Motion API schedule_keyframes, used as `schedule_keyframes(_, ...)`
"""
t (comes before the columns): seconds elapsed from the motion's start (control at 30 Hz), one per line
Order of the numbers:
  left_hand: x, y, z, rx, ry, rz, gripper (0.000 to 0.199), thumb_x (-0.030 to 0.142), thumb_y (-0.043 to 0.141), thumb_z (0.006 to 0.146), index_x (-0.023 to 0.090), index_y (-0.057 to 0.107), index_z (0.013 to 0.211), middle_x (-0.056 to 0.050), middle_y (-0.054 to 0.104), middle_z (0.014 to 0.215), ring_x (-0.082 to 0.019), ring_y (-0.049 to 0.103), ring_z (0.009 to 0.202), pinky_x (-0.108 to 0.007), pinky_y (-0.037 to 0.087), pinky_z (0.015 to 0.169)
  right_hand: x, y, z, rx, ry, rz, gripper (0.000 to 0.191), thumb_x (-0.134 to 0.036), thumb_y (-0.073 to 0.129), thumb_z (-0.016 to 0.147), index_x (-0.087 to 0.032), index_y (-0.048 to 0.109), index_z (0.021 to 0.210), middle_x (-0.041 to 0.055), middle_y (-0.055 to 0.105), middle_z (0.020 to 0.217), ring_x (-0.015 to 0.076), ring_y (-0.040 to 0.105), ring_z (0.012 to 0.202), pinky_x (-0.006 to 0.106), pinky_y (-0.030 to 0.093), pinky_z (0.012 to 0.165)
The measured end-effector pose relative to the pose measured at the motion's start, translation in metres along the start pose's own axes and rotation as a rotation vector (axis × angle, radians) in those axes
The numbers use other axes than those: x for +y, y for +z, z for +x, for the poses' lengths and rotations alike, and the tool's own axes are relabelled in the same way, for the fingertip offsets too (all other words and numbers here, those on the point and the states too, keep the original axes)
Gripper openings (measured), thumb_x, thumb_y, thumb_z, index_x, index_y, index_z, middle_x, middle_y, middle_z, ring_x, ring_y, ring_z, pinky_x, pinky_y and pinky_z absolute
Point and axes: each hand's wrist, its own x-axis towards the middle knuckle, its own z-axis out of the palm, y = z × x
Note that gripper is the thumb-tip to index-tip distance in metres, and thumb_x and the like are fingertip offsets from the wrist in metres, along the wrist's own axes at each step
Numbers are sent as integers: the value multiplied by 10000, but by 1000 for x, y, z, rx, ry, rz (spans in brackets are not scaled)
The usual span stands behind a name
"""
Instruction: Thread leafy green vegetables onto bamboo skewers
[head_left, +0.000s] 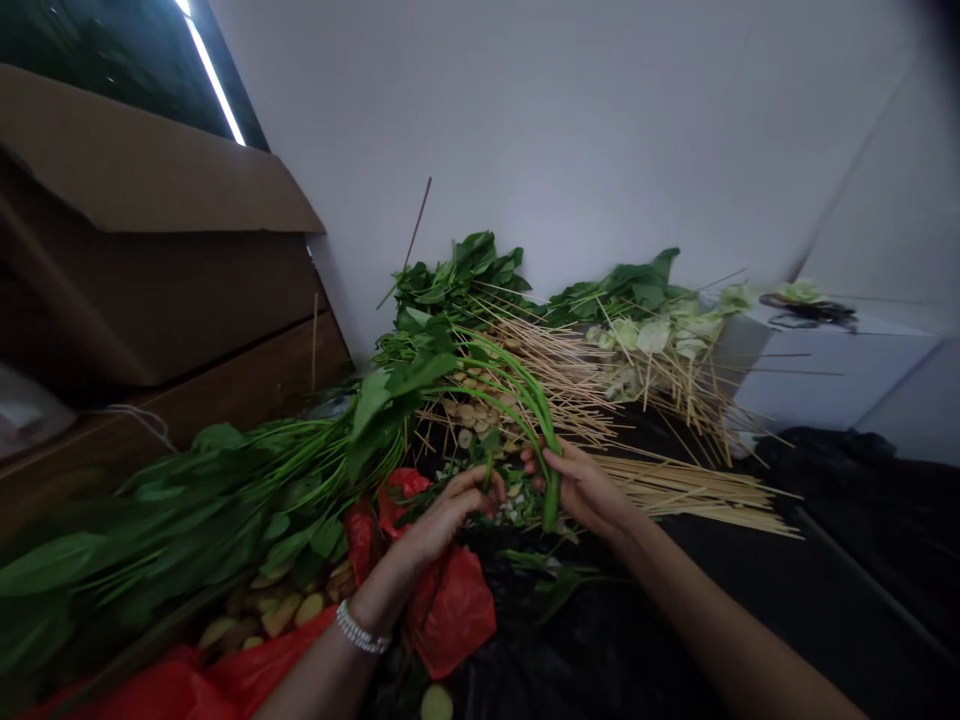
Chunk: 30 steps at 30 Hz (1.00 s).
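A black cloth (750, 600) lies under leafy greens (225, 500) and bamboo skewers (690, 490). At the frame's center, the right hand (581, 490) is closed around long green stems (551, 490). The left hand (446, 520) is curled, but what it holds I cannot tell.

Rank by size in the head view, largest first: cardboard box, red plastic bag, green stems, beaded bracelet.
Cardboard box. Then red plastic bag and green stems: too alike to rank, the bag being nearer the camera. Smallest: beaded bracelet.
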Motion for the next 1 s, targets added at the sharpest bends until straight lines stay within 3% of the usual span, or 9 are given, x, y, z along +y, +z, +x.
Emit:
schedule_keyframes(0.1,7,4,-6,1,176,447,208,299,516,877,202,685,950,-62,677,920,-212,614,873,-333,479,800,-2,-5,1,15,-10,-12,285,-279,821,667,-190,647,874,2,676,781,111,593,646,230,471,603)
schedule_keyframes(0.17,6,5,-8,154,359,706,217,321,559,896,204,684,1030,-80,688,984,-224,617,933,-365,479,862,-6,-8,2,19,-20,-21,285,-272,820,672,-191,636,874,-8,665,753,98,572,615,214,455,576)
schedule_keyframes(0.27,2,-1,-8,456,575,854,241,221,516,941,203,652,1138,-83,695,997,-202,627,943,-352,497,866,-11,-13,2,20,-27,-40,264,-249,806,687,-187,623,868,-11,657,738,87,542,575,197,417,520)
schedule_keyframes(0.37,1,-14,-7,703,713,951,301,141,527,930,232,637,1194,-83,688,1074,-204,613,1026,-361,490,911,-13,-16,3,13,-35,-89,241,-245,779,717,-183,619,887,-5,654,741,79,512,540,184,356,460)
schedule_keyframes(0.43,3,-22,-7,778,756,1035,357,125,550,915,260,620,1238,-81,681,1151,-224,581,1113,-398,464,972,-13,-17,3,-2,-54,-146,226,-260,762,732,-182,612,883,-4,653,736,74,492,516,181,324,435)
schedule_keyframes(0.53,6,-29,-7,804,716,1152,453,126,530,925,260,529,1358,-89,649,1263,-244,526,1209,-437,431,1027,-14,-18,3,-15,-81,-224,213,-282,745,729,-180,597,843,-15,638,690,63,451,465,183,284,404)
schedule_keyframes(0.67,4,-31,-7,811,551,1317,472,142,471,951,223,470,1416,-106,605,1345,-266,506,1239,-438,423,1007,-15,-16,1,-16,-70,-307,197,-273,725,717,-175,591,823,-23,630,659,49,415,412,183,245,375)
schedule_keyframes(0.83,1,-32,-5,745,225,1537,405,196,444,961,241,559,1347,-106,708,1135,-282,636,978,-416,467,793,-16,-17,0,-22,-30,-345,179,-252,694,719,-168,589,838,-19,639,647,41,394,375,182,218,351)
schedule_keyframes(1.0,0,-34,-4,562,227,1514,370,261,432,970,187,580,1302,-126,690,1089,-276,636,1008,-373,495,807,-17,-17,0,-13,-25,-365,185,-254,683,718,-163,579,841,-15,646,647,36,390,370,176,225,350)
